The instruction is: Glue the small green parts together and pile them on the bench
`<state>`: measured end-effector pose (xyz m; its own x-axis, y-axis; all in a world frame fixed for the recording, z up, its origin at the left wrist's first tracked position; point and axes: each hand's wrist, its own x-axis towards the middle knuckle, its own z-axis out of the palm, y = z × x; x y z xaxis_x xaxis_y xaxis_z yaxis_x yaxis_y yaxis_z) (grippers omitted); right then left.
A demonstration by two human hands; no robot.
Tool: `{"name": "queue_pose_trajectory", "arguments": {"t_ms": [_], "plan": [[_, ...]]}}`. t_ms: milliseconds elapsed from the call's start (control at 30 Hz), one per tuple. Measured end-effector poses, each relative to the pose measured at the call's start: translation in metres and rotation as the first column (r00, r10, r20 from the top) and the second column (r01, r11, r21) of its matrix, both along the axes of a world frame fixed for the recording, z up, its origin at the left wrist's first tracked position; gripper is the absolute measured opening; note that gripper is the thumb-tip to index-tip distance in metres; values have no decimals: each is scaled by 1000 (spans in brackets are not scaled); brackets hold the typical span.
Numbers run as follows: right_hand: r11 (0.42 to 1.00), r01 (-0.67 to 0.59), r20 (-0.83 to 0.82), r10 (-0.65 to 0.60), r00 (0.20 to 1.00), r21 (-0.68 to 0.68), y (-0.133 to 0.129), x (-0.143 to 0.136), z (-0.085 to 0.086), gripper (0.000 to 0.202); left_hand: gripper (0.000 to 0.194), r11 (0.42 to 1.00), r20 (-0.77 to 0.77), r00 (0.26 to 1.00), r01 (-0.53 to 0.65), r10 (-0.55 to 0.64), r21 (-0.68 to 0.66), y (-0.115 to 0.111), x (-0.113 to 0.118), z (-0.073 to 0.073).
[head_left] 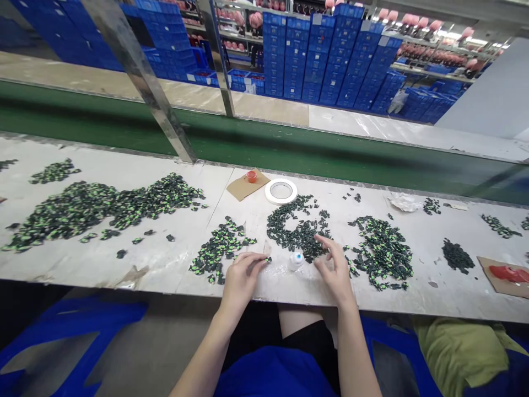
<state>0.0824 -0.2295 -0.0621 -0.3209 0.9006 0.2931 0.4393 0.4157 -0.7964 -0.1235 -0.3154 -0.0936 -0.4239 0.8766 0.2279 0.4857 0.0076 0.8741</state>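
Note:
My left hand is closed, thumb and forefinger pinching a small dark part with a bit of green just above the table. My right hand has its thumb and forefinger apart at the near edge of a pile of tiny black pieces; nothing shows between them. Between the hands stands a small white bottle with a blue tip. A heap of black-and-green parts lies beside my left hand. Another such heap is to the right of my right hand.
Behind the black pieces lies a roll of white tape, near cardboard holding a small red cup. Larger black-and-green heaps spread leftward. A green conveyor belt runs behind the table; a metal post rises at its edge.

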Motion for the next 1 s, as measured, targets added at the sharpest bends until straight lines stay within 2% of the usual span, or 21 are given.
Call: {"name": "queue_pose_trajectory", "arguments": {"t_ms": [33, 100, 233, 367, 467, 600, 700, 767, 867, 933, 1000], "plan": [[999, 12, 42, -14, 999, 49, 8, 0, 2, 31, 12, 1000, 19, 1000, -9, 9, 1, 0, 0, 1], [992, -36, 130, 20, 991, 120, 22, -6, 3, 19, 11, 1000, 46, 999, -23, 23, 1, 1, 1, 3], [973, -191, 272, 152, 950, 126, 41, -25, -5, 11, 13, 1000, 95, 995, -31, 31, 1, 3, 4, 4], [968, -233, 338, 189, 922, 96, 43, -33, -10, 7, 14, 1000, 104, 994, -19, 17, 22, 2, 6, 6], [967, -243, 326, 206, 923, 79, 40, -33, -9, 7, 15, 1000, 132, 991, 11, -14, 25, 5, 8, 7], [985, -172, 192, 167, 967, 10, 40, -30, 0, 8, 17, 999, 192, 980, 42, -43, 8, 24, 11, 10], [988, -75, 0, 76, 997, -138, 43, -31, 10, 14, 17, 996, 191, 977, 92, -95, 21, 44, 13, 19], [960, -103, -152, 65, 986, -259, 45, -34, 18, 20, 17, 991, 173, 976, 123, -130, 47, 55, 16, 27], [892, -223, -342, 83, 936, -392, 46, -39, 25, 25, 16, 985, 165, 973, 147, -160, 89, 65, 23, 37], [862, -244, -405, 50, 913, -444, 46, -41, 28, 28, 16, 983, 174, 971, 151, -167, 100, 66, 26, 41], [857, -233, -437, 11, 899, -459, 45, -41, 30, 29, 15, 984, 196, 967, 148, -165, 99, 67, 28, 43]]}}
